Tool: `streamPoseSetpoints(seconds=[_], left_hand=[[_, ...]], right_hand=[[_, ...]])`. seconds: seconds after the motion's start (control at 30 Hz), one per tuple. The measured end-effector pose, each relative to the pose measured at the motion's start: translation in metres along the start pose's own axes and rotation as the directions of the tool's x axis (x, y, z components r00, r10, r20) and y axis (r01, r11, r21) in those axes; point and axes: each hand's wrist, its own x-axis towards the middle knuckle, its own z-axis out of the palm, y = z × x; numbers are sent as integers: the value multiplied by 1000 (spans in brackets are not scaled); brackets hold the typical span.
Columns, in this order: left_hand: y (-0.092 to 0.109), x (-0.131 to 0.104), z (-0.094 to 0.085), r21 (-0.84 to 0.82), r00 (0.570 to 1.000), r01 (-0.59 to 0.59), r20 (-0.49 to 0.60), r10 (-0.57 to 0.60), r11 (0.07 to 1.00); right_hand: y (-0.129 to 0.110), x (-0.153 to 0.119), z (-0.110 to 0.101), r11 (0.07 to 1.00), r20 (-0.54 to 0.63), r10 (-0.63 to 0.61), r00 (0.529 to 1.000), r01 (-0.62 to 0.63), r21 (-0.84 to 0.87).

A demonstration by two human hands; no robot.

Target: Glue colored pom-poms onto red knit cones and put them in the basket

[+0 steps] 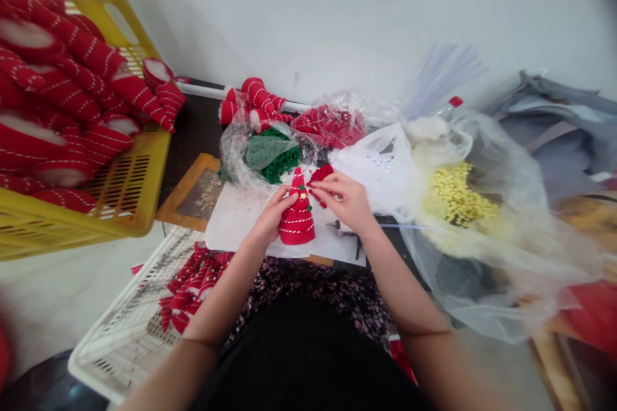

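My left hand [276, 210] is closed around the side of a red cloth cone [297, 226] wound with red-and-white cord. Small green pompoms and a yellow one dot the cone's upper part, which points away from me. Just right of it, the fingers of my right hand [340, 196] are pinched together beside a small heap of dark red pompoms [322, 173]. Whatever lies between those fingertips is too small to make out. A glue gun [341, 227] rests below my right hand on the white paper [236, 218].
Yellow crate [149, 205] at left holds many red cones; a white basket [103, 327] below has more. Behind the paper lie bags of green pompoms [272, 154] and red pieces [332, 125]. A plastic bag with yellow pompoms [460, 196] stands right. A wooden-edged board [176, 196] lies left.
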Motion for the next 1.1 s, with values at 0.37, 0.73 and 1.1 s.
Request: streamPoseSetpoints(seconds=[0.37,0.73,1.1], left_hand=[[-5,11,6,-31,998,56,-23,-56,998],[-11,16,23,-46,995,95,-20,-96,994],[-11,18,24,-34,998,58,15,-57,998]], right_hand=[[65,-61,-150,773,-312,477,822,-561,-295],[69,-19,-21,753,249,449,858,-213,-622],[-5,-37,-22,998,149,64,987,-61,-24]])
